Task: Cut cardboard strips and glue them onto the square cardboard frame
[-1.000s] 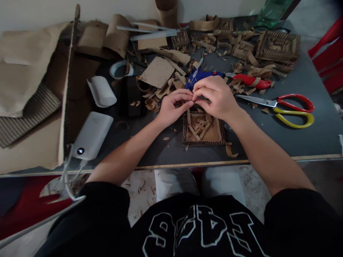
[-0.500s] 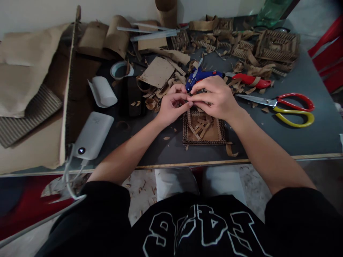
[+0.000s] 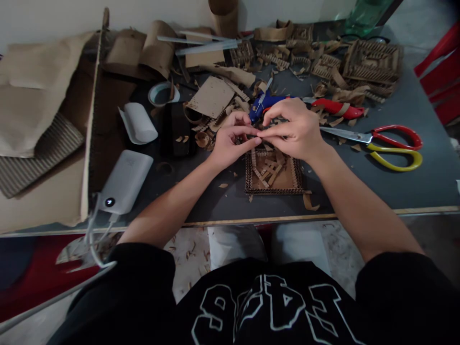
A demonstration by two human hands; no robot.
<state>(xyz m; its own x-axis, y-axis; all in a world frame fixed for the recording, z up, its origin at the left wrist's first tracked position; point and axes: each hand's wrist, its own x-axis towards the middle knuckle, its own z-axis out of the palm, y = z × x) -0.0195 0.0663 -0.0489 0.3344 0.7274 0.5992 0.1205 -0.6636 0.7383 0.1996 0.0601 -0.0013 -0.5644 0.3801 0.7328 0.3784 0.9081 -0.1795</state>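
Observation:
My left hand (image 3: pixel 230 143) and my right hand (image 3: pixel 293 129) meet fingertip to fingertip just above the far edge of a small square cardboard tray (image 3: pixel 272 173) with loose strips inside. Both pinch a small cardboard piece (image 3: pixel 259 134) between thumbs and forefingers; most of it is hidden by the fingers. A blue glue gun (image 3: pixel 264 103) lies right behind the hands.
Red-and-yellow scissors (image 3: pixel 384 143) lie to the right, a red-handled tool (image 3: pixel 336 109) behind them. A white power bank (image 3: pixel 125 182) with cable sits left, near a tape roll (image 3: pixel 161 93) and a cardboard sheet (image 3: pixel 53 139). Cardboard scraps and lattice pieces (image 3: pixel 370 62) cover the far table.
Both hands stay pinched together over the tray. The right hand's fingers have lifted and spread a little, and the left thumb has shifted slightly.

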